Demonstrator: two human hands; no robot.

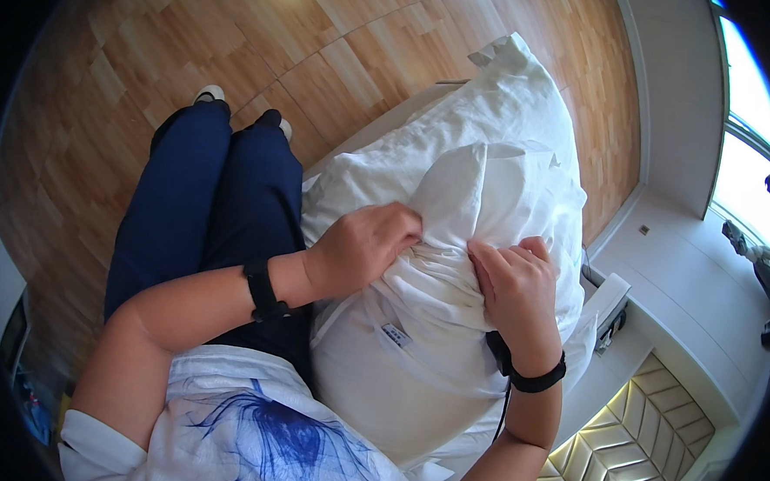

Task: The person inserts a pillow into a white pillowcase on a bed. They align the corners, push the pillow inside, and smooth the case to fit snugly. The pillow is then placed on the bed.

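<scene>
A plump white pillow (395, 389) lies beside my legs, its lower part bare with a small printed label (395, 335). A white pillowcase (453, 187) covers its far part and is gathered in folds across the middle. My left hand (363, 250) is closed, its fingertips pinching the bunched edge of the pillowcase. A short way to the right, my right hand (519, 291) grips the same gathered cloth between thumb and fingers. The fingertips of both hands are partly hidden in the folds. Black bands are on both wrists.
Wood-patterned floor (324, 72) stretches beyond my legs (174, 203). On the right are a white cabinet edge (603, 309), a pale wall ledge and a bright window (745, 94). A padded, lit headboard panel (627, 436) stands at the lower right.
</scene>
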